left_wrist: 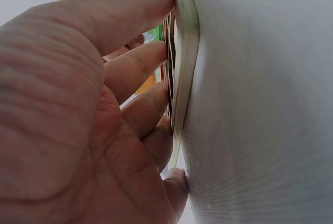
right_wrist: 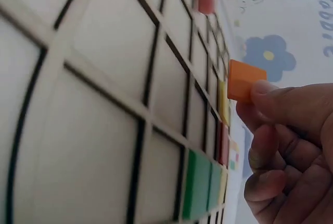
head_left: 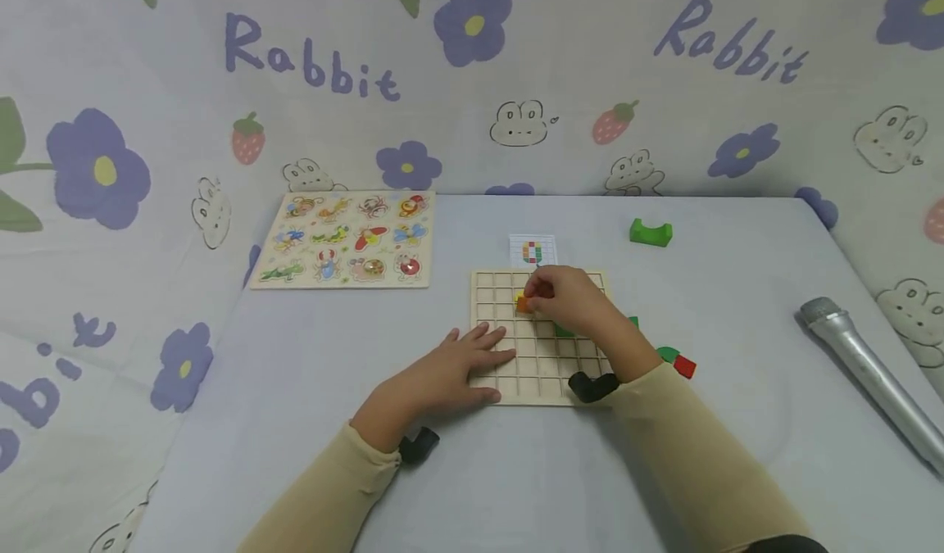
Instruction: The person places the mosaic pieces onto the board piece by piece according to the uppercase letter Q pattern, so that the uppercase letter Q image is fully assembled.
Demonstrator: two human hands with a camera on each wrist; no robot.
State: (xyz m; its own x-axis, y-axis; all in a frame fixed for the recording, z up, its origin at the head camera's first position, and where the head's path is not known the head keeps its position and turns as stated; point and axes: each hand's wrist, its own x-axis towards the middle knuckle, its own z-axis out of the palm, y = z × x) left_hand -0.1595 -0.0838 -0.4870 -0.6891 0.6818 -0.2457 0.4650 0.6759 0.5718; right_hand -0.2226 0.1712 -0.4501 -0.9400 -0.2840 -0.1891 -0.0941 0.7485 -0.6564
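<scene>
Between thumb and fingertips my right hand (head_left: 566, 297) pinches a small orange square tile (right_wrist: 245, 81), held just above the wooden grid board (head_left: 527, 391). In the right wrist view, green tiles (right_wrist: 195, 185), a red tile (right_wrist: 223, 143) and a yellow tile (right_wrist: 223, 101) sit in the board's cells. My left hand (head_left: 460, 370) lies spread on the board's left edge, its fingers (left_wrist: 143, 62) fairly straight and touching the wood. Part of the board is covered by the right hand and forearm in the head view.
Behind the board lies a pattern card (head_left: 532, 251). A wooden insect puzzle (head_left: 341, 240) is at the back left. Green (head_left: 667, 354) and red (head_left: 685, 367) pieces lie right of the board, a green arch block (head_left: 651, 233) behind them, and a silver microphone (head_left: 870, 377) far right.
</scene>
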